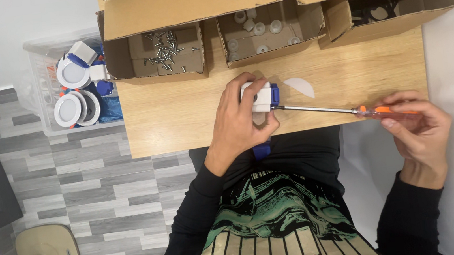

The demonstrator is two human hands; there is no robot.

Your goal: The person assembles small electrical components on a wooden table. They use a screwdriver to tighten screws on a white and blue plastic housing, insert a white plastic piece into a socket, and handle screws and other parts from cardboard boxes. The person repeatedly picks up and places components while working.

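My left hand (pixel 240 121) grips a small white box-shaped part with a blue end (pixel 260 96), holding it on the wooden table (pixel 179 110). My right hand (pixel 419 128) holds the orange, clear handle of a screwdriver (pixel 344 110). Its long metal shaft runs left and its tip meets the blue end of the white part. A white semicircular piece (pixel 299 86) lies on the table just right of the part. A blue piece (pixel 261 151) shows at the table's near edge below my left hand.
Open cardboard boxes line the table's far edge: one with loose screws (pixel 164 52), one with white round pieces (pixel 259 32), one with black parts (pixel 376 8). A clear plastic bin (pixel 43 86) with round white lamp fixtures stands on the floor at the left.
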